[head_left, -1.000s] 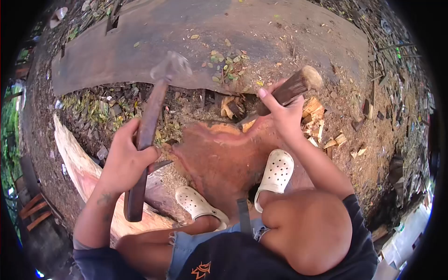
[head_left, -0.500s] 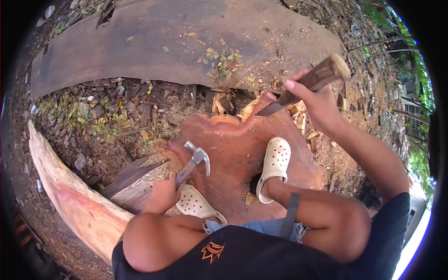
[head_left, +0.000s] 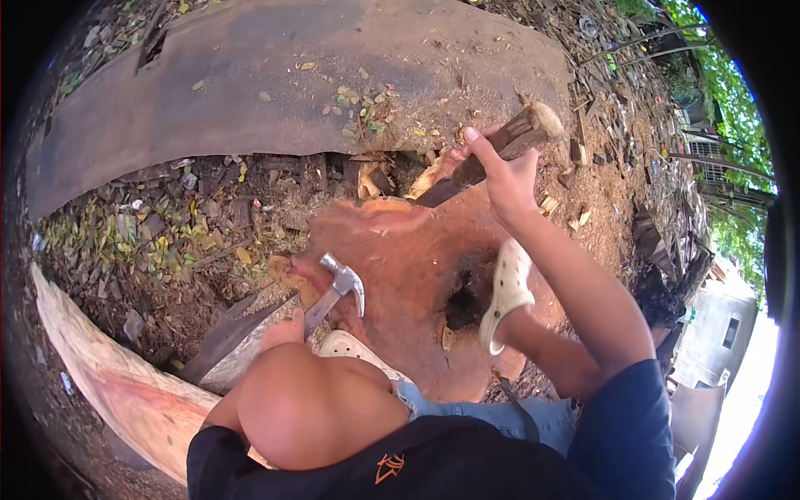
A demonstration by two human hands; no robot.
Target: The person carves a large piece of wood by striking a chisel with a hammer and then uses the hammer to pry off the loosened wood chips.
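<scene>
My right hand (head_left: 510,171) is wrapped round a dark, rough chisel-like tool (head_left: 518,137) with a pale, battered butt end. Its dark flat end (head_left: 437,193) meets the edge of a broad reddish wood slab (head_left: 400,250). Low on the left, my left hand (head_left: 285,332) grips a claw hammer (head_left: 343,285) by the shaft, its metal head over the slab; my knee partly covers this hand. A dark hole (head_left: 467,300) shows in the slab beside my right foot in a cream clog (head_left: 507,292).
A large curved dark sheet (head_left: 233,83) with scattered leaves lies beyond the slab. At the left are a long pale timber piece (head_left: 125,367) and a split wood block (head_left: 242,342). Wood chips and leaves cover the ground. A whitish vehicle-like shape (head_left: 708,325) stands far right.
My right foot has shifted right, uncovering the dark hole. My right hand and the chisel-like tool appear further left as the view has shifted. My knee now hides more of my left hand.
</scene>
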